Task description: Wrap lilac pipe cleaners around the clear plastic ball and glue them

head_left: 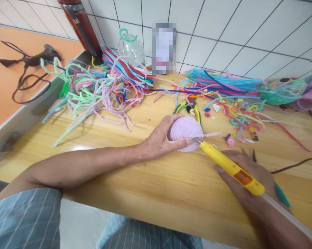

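My left hand [158, 140] is wrapped around a lilac ball [185, 127] coiled with fuzzy pipe cleaner, its thumb pressing on the near side. A loose lilac pipe cleaner end [213, 134] sticks out to the right of the ball. In my right hand [249, 173] is a yellow hot glue gun [220, 158], its metal tip at the ball beside my left thumb. A clear glue stick [292, 218] runs out of the gun's back end. The fingers around the gun's grip are partly hidden behind its body. Just behind the ball lie yellow-and-green pliers [198, 116], partly covered.
Tangled pipe cleaners [104, 90] and a bundle [130, 71] lie back left, near a clear round container [131, 48]. A phone [164, 48] leans on the tiled wall. Right are more pipe cleaners [223, 83], scraps [244, 117] and a cord [295, 164]. A reddish-brown flask [80, 29] stands left.
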Demonstrator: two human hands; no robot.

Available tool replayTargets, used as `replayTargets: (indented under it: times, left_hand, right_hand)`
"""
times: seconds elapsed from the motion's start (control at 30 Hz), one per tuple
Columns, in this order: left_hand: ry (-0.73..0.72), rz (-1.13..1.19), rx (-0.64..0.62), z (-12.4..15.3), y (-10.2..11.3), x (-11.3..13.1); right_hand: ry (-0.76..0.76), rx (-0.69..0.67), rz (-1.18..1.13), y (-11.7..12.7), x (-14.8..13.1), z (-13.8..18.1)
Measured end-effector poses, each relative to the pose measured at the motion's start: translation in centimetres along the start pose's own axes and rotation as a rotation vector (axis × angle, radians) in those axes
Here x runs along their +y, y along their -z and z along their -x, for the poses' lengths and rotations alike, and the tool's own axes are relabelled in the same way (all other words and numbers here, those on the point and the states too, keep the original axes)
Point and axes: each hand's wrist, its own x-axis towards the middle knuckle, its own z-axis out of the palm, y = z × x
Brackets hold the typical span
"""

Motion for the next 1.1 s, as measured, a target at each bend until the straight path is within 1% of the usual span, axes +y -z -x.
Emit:
replayTargets:
  times: [0.13, 0.37, 0.53, 0.8, 0.97, 1.1]
  left_hand:
    - [0.011, 0.004, -0.028, -0.09, 0.12, 0.1]
    - [0.028, 0.015, -0.033, -0.09, 0.2, 0.2]
    - [0.019, 0.017, -0.012, -0.03, 0.08, -0.13]
    - [0.002, 0.012, -0.011, -0.02, -0.01, -0.41]
    - [0.003, 0.003, -0.023, -0.08, 0.11, -0.17]
    - [0.0, 0.002, -0.031, -0.1, 0.14, -0.14]
  right_hand:
    - [0.001, 0.006, -0.005, -0.17, 0.0, 0.05]
    - [-0.007, -0.009, -0.003, -0.12, 0.11, 0.1]
    - [-0.014, -0.031, -0.01, 0.08, 0.1, 0.1]
    - [0.003, -0.026, 0.0, -0.03, 0.06, 0.16]
    - [0.012, 0.01, 0.016, -0.25, -0.05, -0.01]
    - [-0.009, 0.026, 0.009, -0.32, -0.09, 0.06]
